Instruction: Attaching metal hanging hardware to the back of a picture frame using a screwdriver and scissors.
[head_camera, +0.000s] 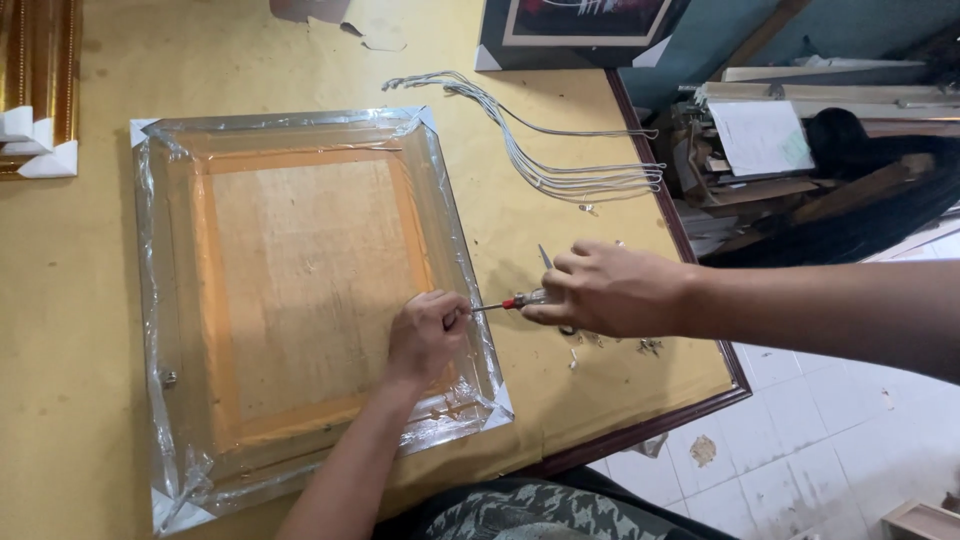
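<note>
Both hands met at the right edge of the plastic-wrapped picture frame, which lay face down on the yellow tabletop. Left hand was curled shut, pressing on that edge. Right hand gripped a red-handled screwdriver, tip at the frame. Loose wire loops lay beyond the frame's far right corner.

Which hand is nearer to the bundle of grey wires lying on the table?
The right hand. It holds a screwdriver just below the grey wires. The left hand rests farther away on the wrapped frame.
</note>
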